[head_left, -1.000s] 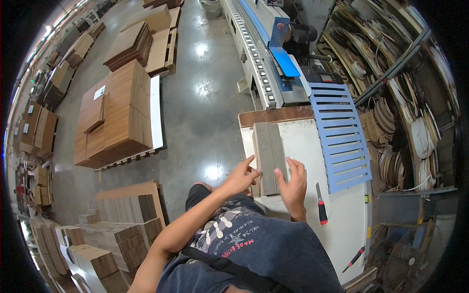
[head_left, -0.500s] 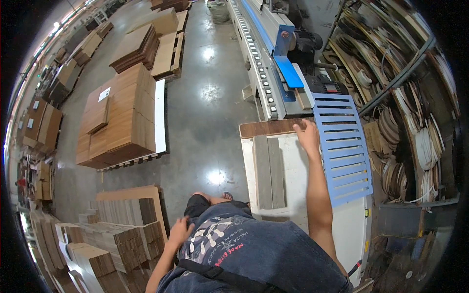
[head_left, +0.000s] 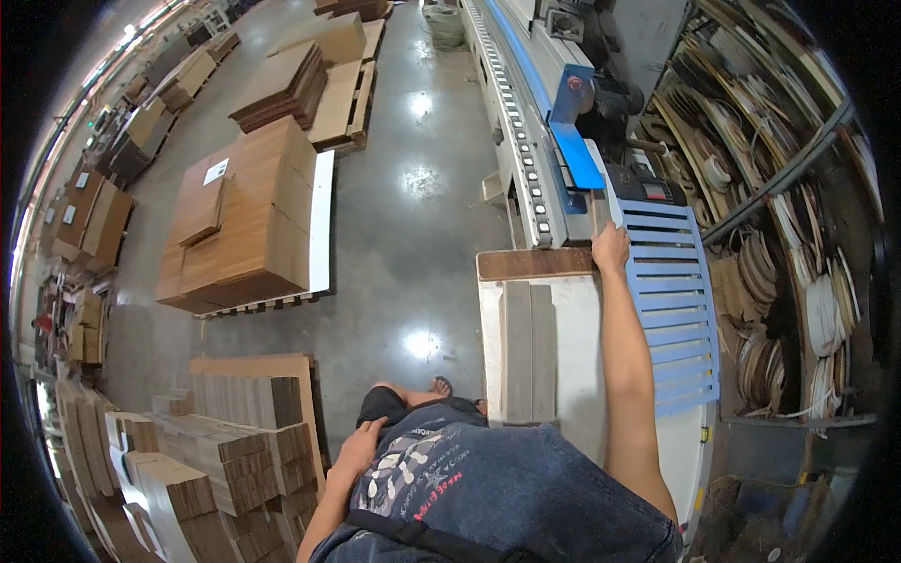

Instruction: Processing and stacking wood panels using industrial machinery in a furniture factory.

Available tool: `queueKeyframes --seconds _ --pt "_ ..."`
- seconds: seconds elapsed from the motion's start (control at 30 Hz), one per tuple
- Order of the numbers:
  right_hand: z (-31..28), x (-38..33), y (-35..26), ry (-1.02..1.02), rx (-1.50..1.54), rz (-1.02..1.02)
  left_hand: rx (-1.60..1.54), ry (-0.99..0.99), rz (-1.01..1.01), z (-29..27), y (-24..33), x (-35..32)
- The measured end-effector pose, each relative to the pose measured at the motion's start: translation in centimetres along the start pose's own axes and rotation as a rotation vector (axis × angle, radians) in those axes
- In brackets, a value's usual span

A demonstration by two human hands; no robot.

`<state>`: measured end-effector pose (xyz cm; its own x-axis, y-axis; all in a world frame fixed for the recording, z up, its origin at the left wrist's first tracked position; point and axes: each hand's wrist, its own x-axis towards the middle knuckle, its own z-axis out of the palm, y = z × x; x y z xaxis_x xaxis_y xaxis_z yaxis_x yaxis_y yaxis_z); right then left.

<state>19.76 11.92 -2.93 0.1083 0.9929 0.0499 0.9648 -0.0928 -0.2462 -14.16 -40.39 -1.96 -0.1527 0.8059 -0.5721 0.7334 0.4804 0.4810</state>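
The right hand (head_left: 610,250) is stretched far out, at the end of a long bare arm. It rests on the far end of a brown wooden board (head_left: 535,264). The board is flat, thin and long, with a wood-grain look. It lies across the far edge of a white table (head_left: 577,347), just beside the long machine (head_left: 526,141). The fingers curl over the end of the board, but I cannot tell if they really hold it or just touch it.

Two gray boards (head_left: 527,349) lie side by side on the white table. They are long, flat and plain, and they touch each other along their long sides.

Next to the table is a blue rack (head_left: 671,310) with many flat slats, like a ladder lying down. The machine has a row of small round rollers and a bright blue part.

The left hand (head_left: 359,441) hangs low by the person's hip, near the dark shorts. The fingers look loose and hold nothing.

The floor (head_left: 404,216) is smooth, gray and shiny. Stacks of brown wooden sheets (head_left: 239,225) sit on it, well away from the table.
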Motion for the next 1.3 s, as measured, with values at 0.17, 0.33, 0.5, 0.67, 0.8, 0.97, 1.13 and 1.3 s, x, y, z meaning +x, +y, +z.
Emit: queueKeyframes --seconds 0.17,0.33,0.5,0.67,0.8,0.97,1.13,1.3 --pt "-2.5 -6.8 5.9 -0.476 0.996 0.178 0.072 -0.012 0.065 -1.4 0.3 1.0" --pt "-5.0 -16.4 9.5 -0.553 2.128 0.276 0.178 0.111 0.123 -4.4 3.5 2.6" --pt "-7.7 -22.7 8.6 -0.589 2.334 0.181 -0.005 0.048 0.334 -7.7 9.2 4.5" --pt "-10.0 -26.9 6.5 -0.491 1.882 0.049 -0.422 -0.054 0.483 -6.4 16.0 6.7" --pt "-10.4 -30.8 3.8 -0.241 1.136 -0.026 -0.372 -0.017 0.467 -4.0 19.6 8.4" --pt "-10.2 -35.0 0.7 0.010 0.464 -0.259 -0.264 -0.002 0.428 -2.0 20.6 9.0" --pt "-9.2 -35.6 -0.2 0.058 0.495 -0.252 -0.236 -0.056 0.473 -0.9 19.9 9.3" --pt "-8.3 -34.9 -0.9 -0.073 0.517 -0.337 -0.169 -0.047 0.419 -0.6 19.9 9.0"
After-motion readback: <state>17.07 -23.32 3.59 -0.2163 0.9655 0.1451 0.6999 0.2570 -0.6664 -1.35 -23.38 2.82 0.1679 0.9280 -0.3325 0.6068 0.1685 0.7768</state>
